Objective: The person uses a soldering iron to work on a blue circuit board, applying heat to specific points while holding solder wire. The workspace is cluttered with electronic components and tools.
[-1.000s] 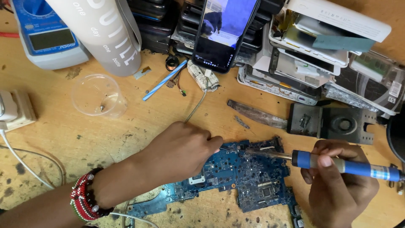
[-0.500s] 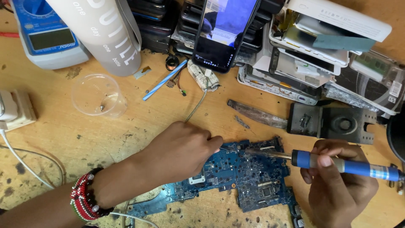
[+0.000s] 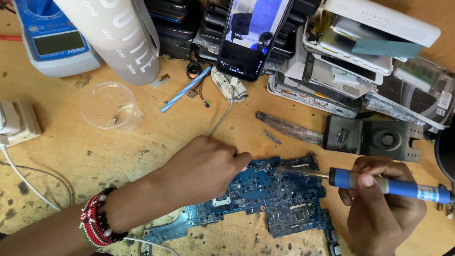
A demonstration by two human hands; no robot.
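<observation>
Blue circuit board lies flat on the wooden bench, low centre, between both hands. Left hand rests on the board's upper left part, fingers curled tight and pinched at the tips near the top edge; something thin may be in the pinch, cannot tell what. Beaded red, white and black bracelet on that wrist. Right hand has a closed grip around the blue handle of a soldering iron, thumb on top; the metal tip points left and sits over the board's upper edge, just beside the left fingertips. Touching the board or not: cannot tell.

Behind: black metal bracket, old knife blade, clear plastic cup, grey bottle, blue multimeter, smartphone with lit screen propped on stacked scrap electronics, blue stick, white power adapter with cable at the left edge.
</observation>
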